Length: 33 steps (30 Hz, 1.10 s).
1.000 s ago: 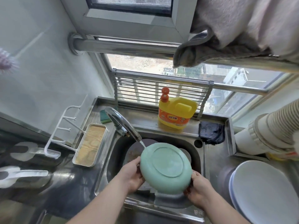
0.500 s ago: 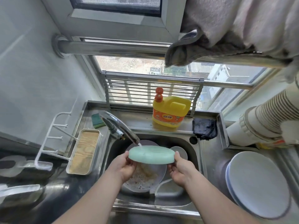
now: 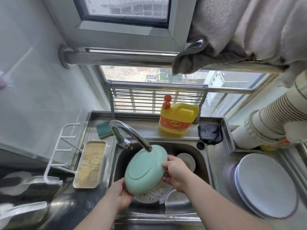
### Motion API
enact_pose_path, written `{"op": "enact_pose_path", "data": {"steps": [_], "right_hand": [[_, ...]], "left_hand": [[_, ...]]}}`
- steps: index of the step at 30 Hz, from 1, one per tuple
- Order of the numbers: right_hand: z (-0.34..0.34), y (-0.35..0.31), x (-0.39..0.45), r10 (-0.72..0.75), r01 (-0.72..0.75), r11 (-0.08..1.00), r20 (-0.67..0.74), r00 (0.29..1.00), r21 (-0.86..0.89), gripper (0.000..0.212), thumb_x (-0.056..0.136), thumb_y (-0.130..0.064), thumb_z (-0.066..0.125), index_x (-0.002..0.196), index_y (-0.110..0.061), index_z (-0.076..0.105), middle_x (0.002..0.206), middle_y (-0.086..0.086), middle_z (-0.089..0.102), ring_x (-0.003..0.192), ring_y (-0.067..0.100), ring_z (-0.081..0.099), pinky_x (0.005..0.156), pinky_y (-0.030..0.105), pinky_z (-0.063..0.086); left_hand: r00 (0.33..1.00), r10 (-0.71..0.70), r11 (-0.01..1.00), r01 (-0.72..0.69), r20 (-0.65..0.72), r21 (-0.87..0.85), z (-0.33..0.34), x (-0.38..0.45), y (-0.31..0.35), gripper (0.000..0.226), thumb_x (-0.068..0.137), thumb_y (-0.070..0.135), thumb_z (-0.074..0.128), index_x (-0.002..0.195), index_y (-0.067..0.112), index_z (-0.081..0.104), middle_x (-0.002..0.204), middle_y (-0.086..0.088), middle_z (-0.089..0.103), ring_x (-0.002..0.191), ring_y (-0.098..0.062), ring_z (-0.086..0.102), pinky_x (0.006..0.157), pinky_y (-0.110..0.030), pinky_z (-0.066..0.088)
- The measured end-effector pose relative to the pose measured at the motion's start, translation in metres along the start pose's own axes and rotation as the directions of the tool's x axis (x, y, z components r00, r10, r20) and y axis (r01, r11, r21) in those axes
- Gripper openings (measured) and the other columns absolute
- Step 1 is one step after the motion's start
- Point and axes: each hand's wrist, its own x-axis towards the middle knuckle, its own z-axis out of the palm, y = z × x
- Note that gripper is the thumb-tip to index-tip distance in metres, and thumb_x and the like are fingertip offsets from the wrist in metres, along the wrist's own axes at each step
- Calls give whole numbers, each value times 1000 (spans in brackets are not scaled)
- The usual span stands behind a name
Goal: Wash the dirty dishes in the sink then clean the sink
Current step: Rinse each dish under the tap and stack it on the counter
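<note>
Green melamine or plastic, by the look of it: the green plate sits tilted between your two hands, underside toward you, its upper rim tucked just under the faucet spout. Your right hand curls around the right rim, thumb on the back, and your left hand grips the lower left edge from beneath. Whether water is running you cannot tell from here; the spout mouth is hidden against the plate.

Judging by this, you are mid-rinse on one dish, early to midway through the job. Directly under the plate, in the sink, lies a dirty plate speckled with food scraps, with a white bowl beside it and a small bowl with residue behind your right hand. Those three remain to be washed, and the basin itself has not been cleaned.

To the right, on the steel counter, a stack of white plates lies face down; they look already done, though that is a guess. On the back ledge you have the yellow detergent bottle, a green sponge left of the faucet, and a dark cloth to the right, all within reach for the scrubbing and the sink wipe-down that remain.
</note>
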Motion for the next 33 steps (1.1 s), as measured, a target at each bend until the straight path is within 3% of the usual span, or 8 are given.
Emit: {"op": "enact_pose_path", "data": {"steps": [5, 9, 12, 16, 19, 22, 26, 33], "right_hand": [[-58, 28, -11, 8, 4, 992, -94, 996, 123, 37, 110, -6, 44, 123, -29, 69, 98, 8, 79, 82, 23, 64, 62, 33, 52], [-90, 52, -21, 30, 4, 982, -180, 983, 186, 31, 111, -7, 44, 129, -21, 66, 90, 7, 80, 76, 23, 66, 63, 34, 54], [-103, 60, -25, -40, 93, 977, -265, 963, 192, 45, 110, -8, 48, 139, -43, 48, 94, 11, 78, 68, 25, 63, 65, 37, 53], [-110, 58, -24, -236, 203, 966, -219, 947, -162, 57, 104, 5, 45, 143, -35, 59, 81, 0, 65, 65, 14, 51, 60, 26, 42], [-99, 45, -22, -417, 256, 730, -117, 901, -634, 48, 105, -16, 57, 138, -50, 62, 100, -8, 52, 80, 5, 57, 81, 20, 45], [-80, 28, -18, -515, 292, 554, -45, 856, -780, 33, 108, -26, 48, 125, -48, 67, 117, -8, 58, 104, 7, 58, 88, 21, 39], [-59, 8, -11, -538, 241, 447, -44, 842, -862, 28, 109, -32, 42, 115, -35, 69, 115, -6, 69, 109, 19, 61, 91, 35, 48], [-49, -2, 4, -464, 66, 475, -187, 866, -877, 38, 108, -48, 40, 79, -26, 54, 88, -7, 63, 87, 24, 58, 70, 40, 45]], "left_hand": [[990, -29, 956, -12, 135, 294, 28, -5, -9, 36, 109, 34, 55, 128, 5, 68, 115, -17, 78, 94, -31, 79, 65, -40, 65], [982, -14, 836, -91, 187, 542, 53, -10, -28, 29, 105, 23, 64, 131, 11, 64, 114, -17, 78, 95, -34, 79, 62, -37, 63], [980, -125, 865, 31, 156, 501, 60, -9, -31, 29, 103, 14, 66, 128, -2, 64, 110, -25, 77, 87, -39, 79, 56, -43, 63], [941, -314, 924, 272, 130, 268, 53, -10, -16, 31, 102, 7, 56, 126, -13, 58, 83, -26, 68, 49, -34, 71, 35, -35, 56], [874, -440, 895, 409, 205, 176, 37, -10, -6, 31, 102, 6, 49, 112, -21, 61, 67, -29, 65, 38, -34, 64, 26, -32, 47], [843, -498, 867, 482, 204, 126, 23, -7, -3, 44, 110, 33, 51, 110, -8, 65, 67, -23, 63, 41, -30, 63, 30, -25, 48], [926, -342, 938, 328, 158, 111, 13, -5, -14, 61, 99, 64, 53, 118, 8, 70, 97, -22, 72, 70, -34, 65, 51, -38, 60], [979, -198, 867, 199, -50, 457, -4, 4, -18, 68, 93, 86, 33, 125, 36, 65, 114, -18, 56, 57, -20, 47, 53, -29, 55]]}}
